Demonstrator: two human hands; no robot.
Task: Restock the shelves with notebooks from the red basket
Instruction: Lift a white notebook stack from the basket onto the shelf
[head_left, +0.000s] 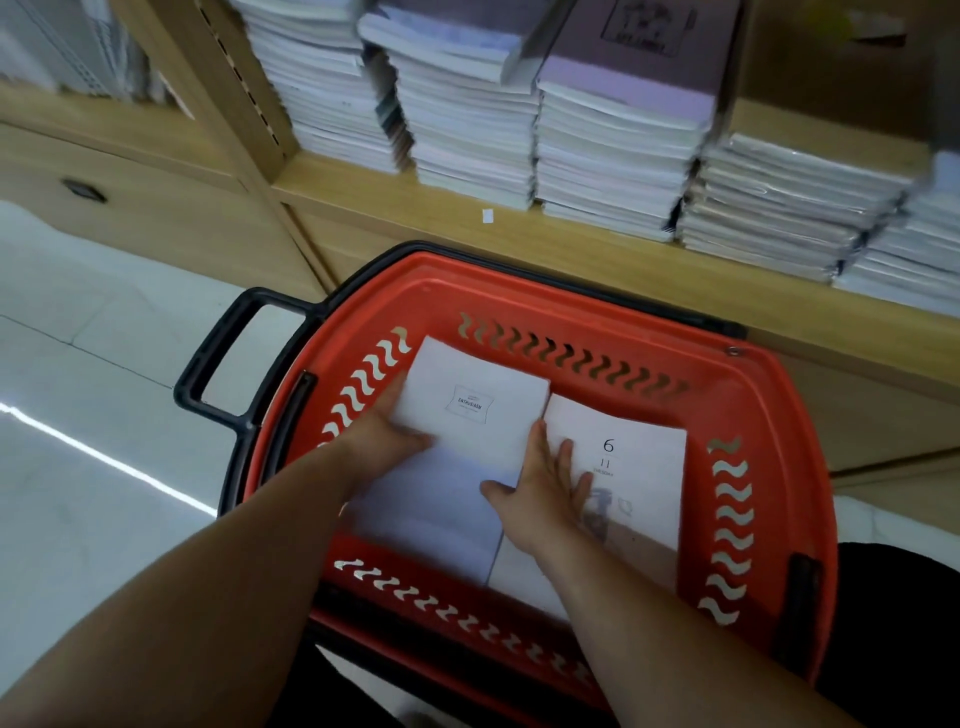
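The red basket (769, 395) stands on the floor in front of a low wooden shelf (467, 208). Inside lie a white notebook labelled "ENTHUSIASM" (483, 410) on the left and a white notebook marked "6" (634, 457) on the right. My left hand (384, 436) grips the left edge of the ENTHUSIASM notebook, fingers under it. My right hand (545, 493) clasps that notebook's right edge: the thumb lies on its cover, while the spread fingers rest on the "6" notebook beside it.
Several tall stacks of white and lilac notebooks (613, 145) fill the shelf just behind the basket. The basket's black handle (228, 364) sticks out to the left over the pale tiled floor (78, 415). Another shelf unit (130, 156) stands at left.
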